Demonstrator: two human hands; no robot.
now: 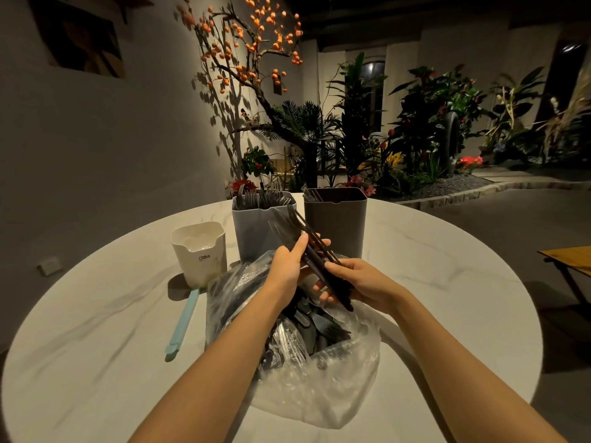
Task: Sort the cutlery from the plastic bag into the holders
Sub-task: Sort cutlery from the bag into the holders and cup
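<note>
Black cutlery bundle (315,254) pinched btwn both hands, L hand (287,266) + R hand (358,279), above plastic bag (319,362).

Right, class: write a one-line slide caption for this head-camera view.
Both hands hold dark forks above the plastic bag, near three holders on a round table.

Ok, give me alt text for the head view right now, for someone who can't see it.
Both hands, left hand and right hand, hold a bundle of dark forks above an open plastic bag of cutlery on a round white table. Behind stand a white holder, a blue-grey holder with forks, and a dark holder.
</note>
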